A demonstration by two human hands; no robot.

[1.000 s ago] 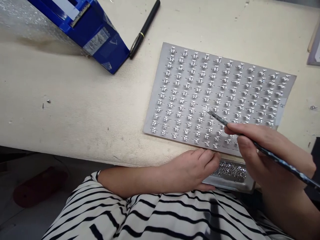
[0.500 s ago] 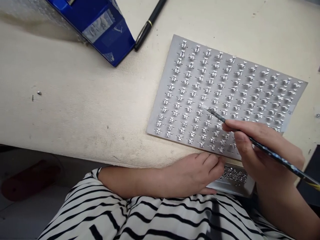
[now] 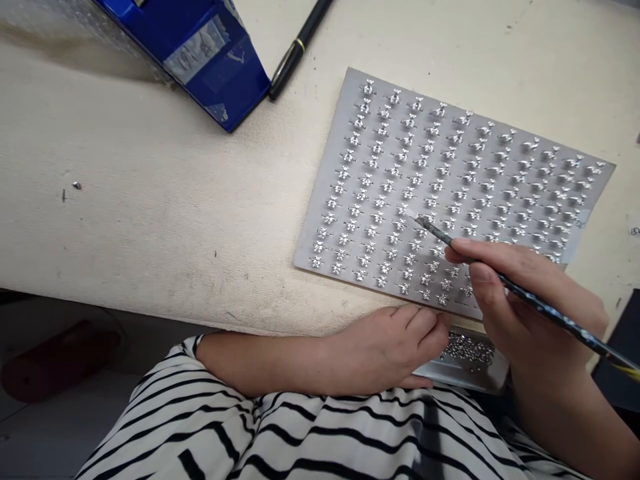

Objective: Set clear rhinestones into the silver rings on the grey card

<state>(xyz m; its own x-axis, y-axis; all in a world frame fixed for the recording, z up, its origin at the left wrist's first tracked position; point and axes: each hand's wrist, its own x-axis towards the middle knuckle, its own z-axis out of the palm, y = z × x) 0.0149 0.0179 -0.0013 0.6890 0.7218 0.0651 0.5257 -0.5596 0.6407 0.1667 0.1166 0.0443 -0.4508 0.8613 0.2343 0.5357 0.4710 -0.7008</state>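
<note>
My right hand is closed in a pen grip around a slim dark stick speckled with light paint and ending in a pale tip. That tip meets one of the small silver rings near the middle of a grey foam board. Rows of these rings with shiny little tops stand in slits across the board. Below its front edge, my left hand is curled over the left end of a shallow metal tray, fingers bent. Many tiny glittering stones lie in the tray.
A blue holder with worn tape stands at the upper left, a black pen against its corner. Two tiny metal bits lie on the pale table at left. A dark object sits at the right edge.
The hands, stick, board and tray keep their places. Only a very slight shift of the view shows.
</note>
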